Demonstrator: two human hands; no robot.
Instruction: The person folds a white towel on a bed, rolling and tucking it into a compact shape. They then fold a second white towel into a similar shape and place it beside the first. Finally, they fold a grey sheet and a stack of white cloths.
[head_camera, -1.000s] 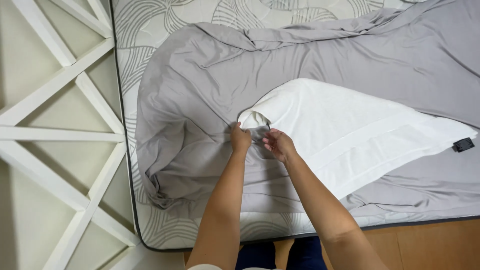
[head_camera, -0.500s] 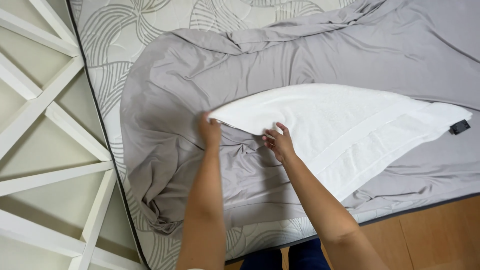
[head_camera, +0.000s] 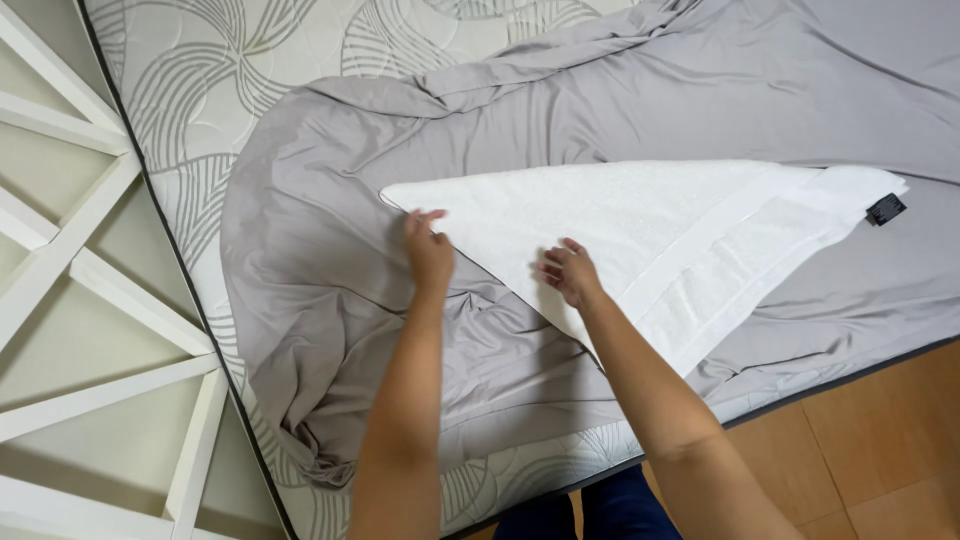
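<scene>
Both hands laid flat on white towel, fingers spread.
L hand (head_camera: 428, 252) is pressed on towel's lower-left edge, R hand (head_camera: 570, 272) nearby on same edge; nothing pinched. White towel (head_camera: 660, 225) is spread over grey sheet (head_camera: 320, 280) on patterned mattress (head_camera: 200, 90), w/ black tag (head_camera: 885, 209) at far end.

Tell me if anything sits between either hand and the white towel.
Nothing visible does. The left hand and the right hand both rest directly on the white towel, near its lower edge, over the grey sheet.

Black label (head_camera: 886, 209) — towel's (head_camera: 640, 230) right corner
</scene>
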